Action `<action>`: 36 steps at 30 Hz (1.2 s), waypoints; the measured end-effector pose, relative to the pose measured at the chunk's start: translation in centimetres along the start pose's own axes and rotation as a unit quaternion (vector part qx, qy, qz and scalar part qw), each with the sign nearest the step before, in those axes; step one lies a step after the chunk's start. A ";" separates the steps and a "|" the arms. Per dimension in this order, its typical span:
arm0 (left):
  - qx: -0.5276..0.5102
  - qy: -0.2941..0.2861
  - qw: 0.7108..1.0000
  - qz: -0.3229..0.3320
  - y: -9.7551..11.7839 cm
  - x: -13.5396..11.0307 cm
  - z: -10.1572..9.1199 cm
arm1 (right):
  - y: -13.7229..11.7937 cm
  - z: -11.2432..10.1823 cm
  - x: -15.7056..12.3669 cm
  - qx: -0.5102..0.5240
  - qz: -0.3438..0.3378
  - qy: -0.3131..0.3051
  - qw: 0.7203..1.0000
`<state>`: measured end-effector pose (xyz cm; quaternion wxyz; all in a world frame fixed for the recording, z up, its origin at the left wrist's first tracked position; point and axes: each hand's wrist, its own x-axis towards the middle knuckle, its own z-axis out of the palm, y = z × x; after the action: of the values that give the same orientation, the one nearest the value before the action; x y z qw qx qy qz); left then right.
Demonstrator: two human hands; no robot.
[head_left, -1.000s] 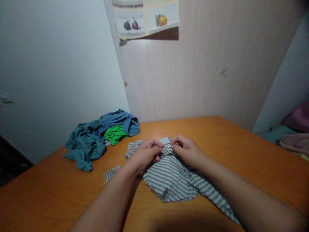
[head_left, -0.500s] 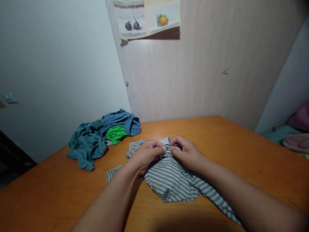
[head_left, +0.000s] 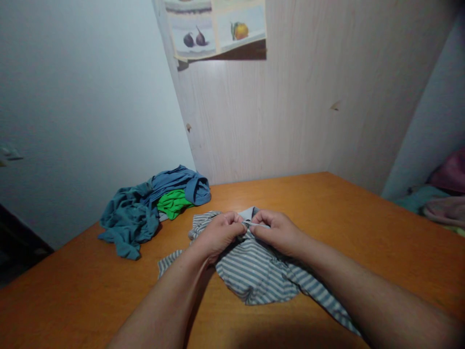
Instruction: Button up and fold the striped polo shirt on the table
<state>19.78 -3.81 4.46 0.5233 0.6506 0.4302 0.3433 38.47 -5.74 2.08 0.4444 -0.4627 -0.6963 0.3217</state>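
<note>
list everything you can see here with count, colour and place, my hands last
striped garment: one, grey-blue and off-white, front middle of the table
teal garment: one, teal, crumpled at the table's left
blue garment: one, blue, beside the teal one
green cloth: one, bright green, against the blue garment
table: one, orange-brown, under the clothes
fruit picture: one, pale, upper wall panel
wall panel: one, pale wood-grain, behind the table
fabrics: count unclear, pink and teal, right edge
left hand: one, bare, pinching the striped garment
right hand: one, bare, pinching it too
</note>
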 end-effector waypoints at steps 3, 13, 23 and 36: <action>0.026 0.011 0.999 0.026 -0.2 0.1 0.2 | 0.1 0.2 0.0 -0.007 -0.002 0.010 1.000; 0.238 0.089 0.953 0.167 -0.7 0.0 0.9 | 0.1 0.4 0.4 0.036 0.019 0.022 0.999; 0.316 0.115 0.919 0.207 -0.6 -0.4 1.1 | 0.3 0.4 0.4 0.021 0.008 0.042 0.999; 0.274 0.107 0.929 0.225 -0.6 -0.4 1.4 | 0.3 0.5 0.4 0.095 0.034 0.021 0.995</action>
<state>20.76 -4.70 3.56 0.1843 0.8076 0.4034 0.3888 38.06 -5.24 1.73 0.4894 -0.4482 -0.6375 0.3914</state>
